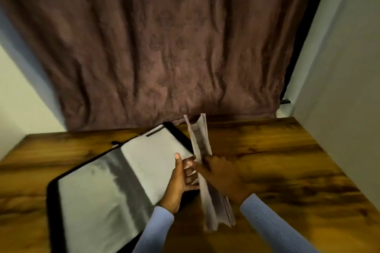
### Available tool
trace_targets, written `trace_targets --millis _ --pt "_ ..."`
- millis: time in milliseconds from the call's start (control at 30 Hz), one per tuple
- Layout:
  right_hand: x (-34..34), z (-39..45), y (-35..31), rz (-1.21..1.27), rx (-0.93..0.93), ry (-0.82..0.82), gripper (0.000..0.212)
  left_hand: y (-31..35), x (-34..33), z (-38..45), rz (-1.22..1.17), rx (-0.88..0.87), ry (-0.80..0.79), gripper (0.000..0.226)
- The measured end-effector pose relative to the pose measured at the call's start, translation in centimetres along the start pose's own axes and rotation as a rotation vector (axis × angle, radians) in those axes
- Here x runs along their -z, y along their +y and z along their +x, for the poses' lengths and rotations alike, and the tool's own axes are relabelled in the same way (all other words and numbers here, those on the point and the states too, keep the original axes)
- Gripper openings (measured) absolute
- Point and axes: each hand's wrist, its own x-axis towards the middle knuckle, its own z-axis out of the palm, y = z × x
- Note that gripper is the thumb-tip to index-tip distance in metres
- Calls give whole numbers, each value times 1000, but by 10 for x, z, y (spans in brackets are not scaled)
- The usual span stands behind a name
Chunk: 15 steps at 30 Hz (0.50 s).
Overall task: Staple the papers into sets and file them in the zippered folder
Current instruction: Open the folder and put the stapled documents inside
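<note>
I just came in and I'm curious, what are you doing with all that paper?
A person is filing papers. Both hands hold a stack of papers standing on edge beside an open folder lying flat on a wooden table. The left hand is at the folder's right edge, against the stack. The right hand grips the stack from the other side. The papers are not in the folder yet. No stapler is in view.
</note>
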Motion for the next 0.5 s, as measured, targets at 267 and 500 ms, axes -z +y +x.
trace_targets --millis 267,500 --pt "-66 -44 -93 -282 161 -75 31 -17 110 -82 96 8 65 38" --pt "-92 -82 -119 -358 165 -181 34 -63 225 -133 671 -143 306 11"
